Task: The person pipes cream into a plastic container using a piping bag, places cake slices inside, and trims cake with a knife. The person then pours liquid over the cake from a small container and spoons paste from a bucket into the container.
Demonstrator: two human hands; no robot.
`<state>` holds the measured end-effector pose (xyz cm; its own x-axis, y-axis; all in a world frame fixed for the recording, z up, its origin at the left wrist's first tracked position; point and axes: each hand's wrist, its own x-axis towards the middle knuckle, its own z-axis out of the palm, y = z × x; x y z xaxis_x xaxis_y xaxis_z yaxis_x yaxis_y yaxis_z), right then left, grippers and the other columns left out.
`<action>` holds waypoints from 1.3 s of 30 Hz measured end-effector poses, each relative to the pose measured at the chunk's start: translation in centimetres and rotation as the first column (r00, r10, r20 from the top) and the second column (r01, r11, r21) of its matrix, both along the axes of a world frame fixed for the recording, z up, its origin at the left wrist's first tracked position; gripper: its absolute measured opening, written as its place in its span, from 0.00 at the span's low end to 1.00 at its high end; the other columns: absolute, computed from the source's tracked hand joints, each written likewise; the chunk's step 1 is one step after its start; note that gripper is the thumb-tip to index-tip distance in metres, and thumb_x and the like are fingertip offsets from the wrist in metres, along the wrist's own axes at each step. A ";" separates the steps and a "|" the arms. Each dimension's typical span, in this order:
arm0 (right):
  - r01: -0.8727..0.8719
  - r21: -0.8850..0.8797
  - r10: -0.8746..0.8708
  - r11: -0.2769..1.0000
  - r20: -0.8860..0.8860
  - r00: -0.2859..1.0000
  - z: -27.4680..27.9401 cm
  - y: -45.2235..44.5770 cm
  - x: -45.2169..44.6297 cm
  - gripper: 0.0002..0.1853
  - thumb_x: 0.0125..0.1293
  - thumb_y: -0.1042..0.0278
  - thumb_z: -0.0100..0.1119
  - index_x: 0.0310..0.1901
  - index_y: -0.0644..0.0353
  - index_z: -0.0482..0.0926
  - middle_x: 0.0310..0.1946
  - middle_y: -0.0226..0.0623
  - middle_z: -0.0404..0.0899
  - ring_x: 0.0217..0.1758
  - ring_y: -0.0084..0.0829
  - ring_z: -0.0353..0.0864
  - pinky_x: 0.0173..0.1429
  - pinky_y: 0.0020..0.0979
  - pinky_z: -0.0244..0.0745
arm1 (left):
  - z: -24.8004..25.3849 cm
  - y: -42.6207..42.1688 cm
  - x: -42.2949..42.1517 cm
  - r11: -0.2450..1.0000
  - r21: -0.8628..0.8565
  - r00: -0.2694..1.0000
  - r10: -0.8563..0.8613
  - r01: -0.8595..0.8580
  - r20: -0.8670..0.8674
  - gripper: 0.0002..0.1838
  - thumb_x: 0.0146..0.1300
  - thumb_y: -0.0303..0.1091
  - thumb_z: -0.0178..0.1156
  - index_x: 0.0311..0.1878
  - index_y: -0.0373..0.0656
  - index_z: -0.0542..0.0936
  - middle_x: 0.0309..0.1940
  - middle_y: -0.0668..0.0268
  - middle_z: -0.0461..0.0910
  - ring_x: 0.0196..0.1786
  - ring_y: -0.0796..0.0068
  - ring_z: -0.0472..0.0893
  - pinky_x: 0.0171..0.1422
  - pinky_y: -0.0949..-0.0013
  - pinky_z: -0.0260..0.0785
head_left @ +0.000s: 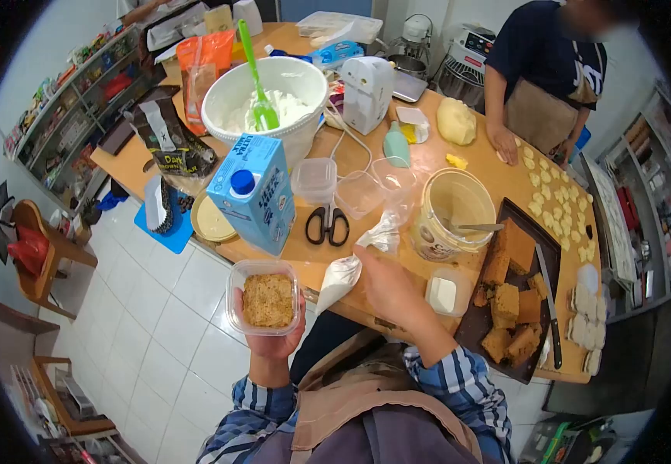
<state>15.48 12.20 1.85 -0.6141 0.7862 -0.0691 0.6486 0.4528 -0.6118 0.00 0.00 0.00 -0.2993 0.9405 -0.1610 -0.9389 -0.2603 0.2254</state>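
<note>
My left hand (283,344) holds a clear plastic container (236,323) from below, its fingers round the side. A square piece of brown cake (267,300) lies in the container. With my right hand (388,292) I grip a piping bag (341,280) filled with white cream, its tip pointing down and left over the table edge. Black-handled scissors (327,226) lie just beyond the bag. Close to my right wrist stands a small tub of white cream (447,292).
A blue milk carton (252,193), a white mixing bowl (223,116) with a green spatula (257,77) and a large tub (453,209) stand on the table. At right lie a tray (471,329) of cut cake and a knife (550,305). Another person works beside dough pieces (556,197).
</note>
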 end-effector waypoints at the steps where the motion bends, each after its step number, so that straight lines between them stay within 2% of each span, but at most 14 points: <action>1: -0.020 0.046 0.018 0.999 0.041 0.999 -0.6 0.3 0.4 0.22 0.55 0.75 0.47 0.55 0.57 0.68 0.36 0.54 0.76 0.40 0.52 0.75 0.45 0.44 0.70 | 0.2 -0.1 0.6 0.999 -0.038 0.999 0.023 -0.022 0.023 0.40 0.58 0.69 0.37 0.58 0.41 0.62 0.33 0.50 0.72 0.19 0.68 0.71 0.17 0.77 0.66; 5: -0.022 0.052 0.017 0.998 0.100 0.995 -1.2 1.1 -2.9 0.15 0.56 0.76 0.45 0.46 0.61 0.72 0.32 0.54 0.76 0.38 0.52 0.76 0.42 0.45 0.70 | 0.0 0.9 -1.7 0.963 -0.187 0.980 0.198 -0.193 0.008 0.40 0.58 0.69 0.37 0.57 0.41 0.63 0.32 0.51 0.72 0.19 0.69 0.71 0.16 0.77 0.65; 7: -0.083 0.060 0.080 0.995 0.056 0.995 -2.3 1.2 -2.1 0.12 0.56 0.76 0.46 0.42 0.62 0.73 0.31 0.53 0.76 0.37 0.51 0.76 0.41 0.44 0.70 | -0.9 0.1 -1.9 0.991 -0.084 0.994 0.096 -0.100 -0.044 0.39 0.58 0.69 0.37 0.56 0.41 0.64 0.32 0.50 0.72 0.19 0.68 0.71 0.16 0.77 0.65; 14: 0.030 0.053 -0.012 0.998 -0.312 0.950 -0.2 -0.7 -1.3 0.08 0.54 0.80 0.49 0.37 0.64 0.74 0.28 0.48 0.77 0.31 0.39 0.78 0.35 0.33 0.70 | -1.9 -0.4 -2.3 0.995 0.019 0.992 0.097 -0.096 -0.079 0.38 0.58 0.68 0.38 0.55 0.41 0.65 0.34 0.50 0.73 0.20 0.66 0.73 0.16 0.74 0.67; 17: 0.061 0.038 -0.036 0.997 -0.471 0.881 1.2 -1.7 -0.3 0.13 0.54 0.81 0.47 0.42 0.64 0.74 0.34 0.49 0.77 0.37 0.43 0.79 0.41 0.33 0.73 | -0.5 -0.5 -1.7 0.990 -0.042 0.991 0.130 -0.131 -0.031 0.38 0.58 0.67 0.39 0.56 0.42 0.65 0.34 0.50 0.73 0.24 0.66 0.73 0.17 0.73 0.68; 20: 0.032 -0.074 -0.079 0.997 -0.795 0.602 2.5 -2.9 0.7 0.19 0.52 0.82 0.47 0.49 0.68 0.70 0.46 0.50 0.74 0.47 0.36 0.77 0.50 0.30 0.71 | -0.6 -0.7 -1.6 0.991 0.119 0.992 0.072 -0.060 -0.099 0.37 0.59 0.67 0.39 0.57 0.42 0.65 0.35 0.51 0.73 0.28 0.64 0.75 0.19 0.72 0.69; 23: -0.043 0.059 0.072 0.997 -0.872 0.485 5.8 -4.6 3.3 0.28 0.51 0.82 0.48 0.57 0.66 0.59 0.58 0.60 0.61 0.58 0.41 0.69 0.62 0.35 0.62 | -1.0 -0.6 -1.3 0.977 0.212 0.988 0.016 0.017 -0.154 0.37 0.59 0.66 0.39 0.58 0.42 0.64 0.37 0.51 0.74 0.32 0.63 0.76 0.20 0.71 0.69; 25: 0.155 0.269 0.161 0.951 -0.854 0.494 6.6 -4.9 5.5 0.26 0.53 0.73 0.50 0.56 0.63 0.60 0.57 0.63 0.61 0.54 0.50 0.71 0.58 0.42 0.67 | -0.3 -0.4 -0.3 0.981 0.195 0.993 0.009 0.014 -0.115 0.37 0.59 0.66 0.39 0.57 0.42 0.65 0.39 0.52 0.74 0.33 0.62 0.77 0.20 0.72 0.70; 27: 0.394 0.194 0.093 0.898 -0.961 0.261 7.2 -6.0 6.6 0.23 0.53 0.77 0.54 0.53 0.59 0.63 0.54 0.61 0.64 0.52 0.49 0.72 0.52 0.41 0.73 | -0.3 -0.3 0.7 0.983 0.174 0.995 -0.048 0.064 -0.090 0.36 0.60 0.65 0.39 0.57 0.42 0.65 0.41 0.53 0.74 0.35 0.61 0.77 0.23 0.71 0.71; 29: 0.671 0.180 0.109 0.719 -0.983 0.147 8.0 -6.1 8.3 0.18 0.58 0.75 0.52 0.49 0.53 0.63 0.50 0.57 0.67 0.43 0.47 0.76 0.43 0.42 0.79 | -0.9 0.2 1.6 0.973 0.175 0.987 -0.137 0.150 -0.084 0.35 0.60 0.64 0.39 0.57 0.42 0.66 0.43 0.54 0.74 0.38 0.59 0.78 0.30 0.69 0.74; 30: 0.744 0.089 0.090 0.662 -0.995 0.040 8.5 -6.4 9.2 0.17 0.59 0.76 0.51 0.49 0.52 0.63 0.49 0.54 0.68 0.40 0.46 0.76 0.42 0.42 0.79 | -0.1 0.6 3.1 0.979 0.156 0.991 -0.127 0.132 -0.038 0.33 0.61 0.62 0.40 0.56 0.43 0.67 0.45 0.58 0.75 0.43 0.61 0.77 0.43 0.64 0.74; 31: 0.802 -0.005 0.083 0.598 -0.994 -0.068 8.8 -6.7 10.2 0.16 0.60 0.77 0.49 0.49 0.51 0.63 0.47 0.51 0.70 0.38 0.45 0.77 0.41 0.41 0.79 | 0.0 1.0 4.3 0.977 0.110 0.982 -0.179 0.184 -0.060 0.32 0.61 0.62 0.40 0.55 0.43 0.68 0.46 0.59 0.75 0.45 0.62 0.77 0.45 0.63 0.73; 36: 0.788 -0.098 0.088 0.607 -0.978 -0.190 7.9 -6.5 15.8 0.17 0.63 0.73 0.50 0.53 0.61 0.63 0.42 0.42 0.73 0.38 0.35 0.77 0.45 0.35 0.77 | -1.6 2.5 9.3 0.850 -0.049 0.828 -0.523 0.525 -0.202 0.29 0.63 0.58 0.38 0.55 0.45 0.69 0.49 0.60 0.74 0.49 0.66 0.76 0.51 0.61 0.72; 39: 0.584 -0.270 -0.026 0.765 -0.920 -0.391 7.2 -6.8 18.1 0.21 0.63 0.73 0.51 0.57 0.59 0.62 0.42 0.38 0.74 0.41 0.32 0.77 0.48 0.35 0.75 | -3.0 2.8 11.0 0.687 0.194 0.708 -0.703 0.701 -0.070 0.31 0.66 0.56 0.33 0.61 0.41 0.62 0.55 0.58 0.69 0.53 0.61 0.74 0.56 0.58 0.69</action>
